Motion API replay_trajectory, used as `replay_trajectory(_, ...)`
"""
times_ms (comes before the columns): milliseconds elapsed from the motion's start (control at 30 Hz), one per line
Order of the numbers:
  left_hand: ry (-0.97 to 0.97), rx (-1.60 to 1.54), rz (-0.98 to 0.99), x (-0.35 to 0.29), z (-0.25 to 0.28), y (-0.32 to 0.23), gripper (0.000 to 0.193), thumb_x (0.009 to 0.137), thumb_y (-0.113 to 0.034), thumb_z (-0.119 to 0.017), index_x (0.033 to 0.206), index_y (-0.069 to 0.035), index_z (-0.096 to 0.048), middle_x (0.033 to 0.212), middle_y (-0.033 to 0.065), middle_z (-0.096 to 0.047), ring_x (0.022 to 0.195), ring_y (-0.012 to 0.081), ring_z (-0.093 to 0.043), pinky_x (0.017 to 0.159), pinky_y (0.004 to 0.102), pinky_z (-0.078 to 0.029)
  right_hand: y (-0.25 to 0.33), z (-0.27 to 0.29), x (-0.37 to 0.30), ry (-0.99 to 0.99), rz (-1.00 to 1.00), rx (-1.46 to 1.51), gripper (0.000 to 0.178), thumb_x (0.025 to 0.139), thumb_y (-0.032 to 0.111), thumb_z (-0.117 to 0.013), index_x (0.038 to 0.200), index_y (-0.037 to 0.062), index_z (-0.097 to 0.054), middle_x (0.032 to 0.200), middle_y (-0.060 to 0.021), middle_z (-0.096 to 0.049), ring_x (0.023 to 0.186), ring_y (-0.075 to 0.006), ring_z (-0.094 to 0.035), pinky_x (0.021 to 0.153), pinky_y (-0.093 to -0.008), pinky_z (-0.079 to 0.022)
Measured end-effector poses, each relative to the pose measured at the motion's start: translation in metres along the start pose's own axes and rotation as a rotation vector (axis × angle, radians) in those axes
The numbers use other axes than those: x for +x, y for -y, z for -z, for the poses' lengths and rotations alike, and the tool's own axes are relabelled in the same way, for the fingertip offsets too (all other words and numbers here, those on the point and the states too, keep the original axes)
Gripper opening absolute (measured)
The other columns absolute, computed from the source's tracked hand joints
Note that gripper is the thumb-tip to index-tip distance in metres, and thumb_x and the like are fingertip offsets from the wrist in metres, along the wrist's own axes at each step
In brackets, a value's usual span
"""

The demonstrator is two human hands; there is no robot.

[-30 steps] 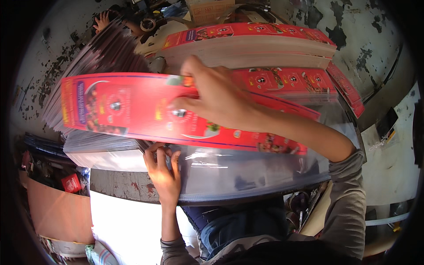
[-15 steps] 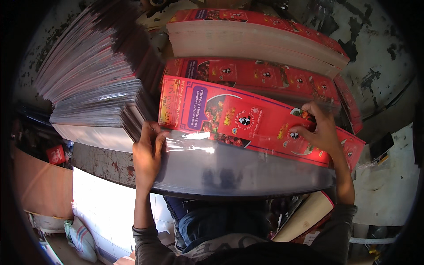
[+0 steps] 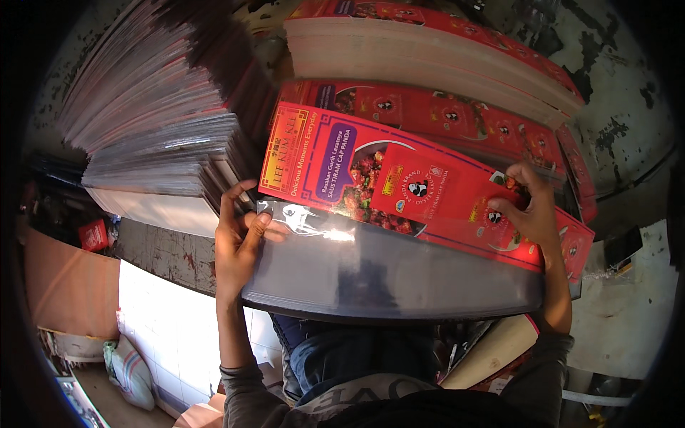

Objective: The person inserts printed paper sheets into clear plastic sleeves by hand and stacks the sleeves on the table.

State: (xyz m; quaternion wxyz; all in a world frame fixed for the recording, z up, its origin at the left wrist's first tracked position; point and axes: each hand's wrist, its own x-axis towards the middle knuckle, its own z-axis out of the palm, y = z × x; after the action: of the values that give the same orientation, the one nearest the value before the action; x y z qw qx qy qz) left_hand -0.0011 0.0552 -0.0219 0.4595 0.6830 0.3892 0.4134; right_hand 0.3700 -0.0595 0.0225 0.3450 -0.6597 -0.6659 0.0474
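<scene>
A long red printed cardboard strip [image 3: 449,192] with food pictures and a panda emblem lies slantwise before me, its left end higher. My right hand [image 3: 529,214] grips it near its right part, thumb on the face and fingers curled at the far edge. Below it spreads a glossy stack of clear plastic sleeves [image 3: 385,267], greyish in the light. At the upper left corner of the top sleeve, my left hand [image 3: 239,239] pinches the film between thumb and fingers; some fingertips show through it. The strip's left end sits just above that corner.
Tall fanned piles of sleeved cards [image 3: 164,143] stand on the left. Behind the strip lie more red strips [image 3: 457,118], and a thick stack of them [image 3: 428,60] stands farther back. A worn tabletop [image 3: 168,253] shows at left; a white sack [image 3: 132,374] rests on the floor.
The red strip's left end has shifted slightly up and its face shows more plainly. My left hand's index finger has stretched away from the thumb. The right hand moved slightly right with the strip.
</scene>
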Motion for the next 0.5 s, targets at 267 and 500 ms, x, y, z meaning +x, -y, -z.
replay_trajectory(267, 0.039, -0.13, 0.056, 0.0023, 0.0025, 0.0004, 0.03, 0.091, -0.012, -0.048, 0.114, 0.003, -0.034, 0.068, 0.0152, -0.063, 0.061, 0.0169, -0.062, 0.063, 0.0222, -0.045, 0.0009, -0.0028, -0.0001, 0.036, 0.068, -0.095, 0.042, 0.061, 0.023, -0.079, 0.084, 0.0027, -0.049, 0.066, -0.0076, -0.055, 0.061, -0.0163, -0.053, 0.06, -0.0271, -0.044)
replay_trajectory(500, 0.028, -0.156, 0.054, 0.0022, 0.0043, 0.0036, 0.027, 0.091, -0.012, -0.047, 0.111, 0.002, -0.034, 0.069, 0.0164, -0.063, 0.06, 0.0166, -0.061, 0.063, 0.0222, -0.045, 0.0029, 0.0002, -0.0001, 0.035, 0.028, -0.053, 0.043, 0.06, 0.022, -0.08, 0.083, 0.0026, -0.049, 0.068, -0.0088, -0.056, 0.058, -0.0186, -0.051, 0.058, -0.0283, -0.043)
